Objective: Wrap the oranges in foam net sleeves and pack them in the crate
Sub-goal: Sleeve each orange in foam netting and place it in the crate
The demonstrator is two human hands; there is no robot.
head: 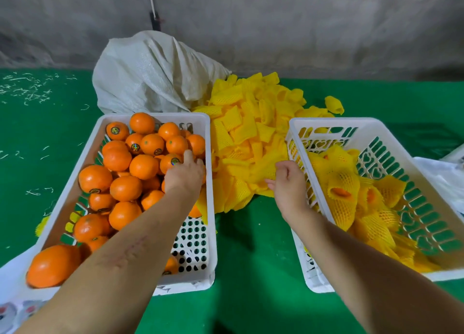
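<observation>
A white crate (155, 116) on the left holds several bare oranges (125, 188). My left hand (184, 175) reaches into it and curls over an orange by the right wall; that orange is mostly hidden under the hand. A heap of yellow foam net sleeves (251, 123) lies between the crates. My right hand (288, 180) pinches one sleeve (263, 169) at the heap's near edge. The white crate (334, 121) on the right holds several oranges wrapped in sleeves (344, 190).
A white woven sack (150, 72) slumps behind the left crate against a grey wall. Green cloth (251, 246) covers the surface. One loose sleeve (334, 105) lies behind the right crate. White plastic (442, 178) lies at the far right.
</observation>
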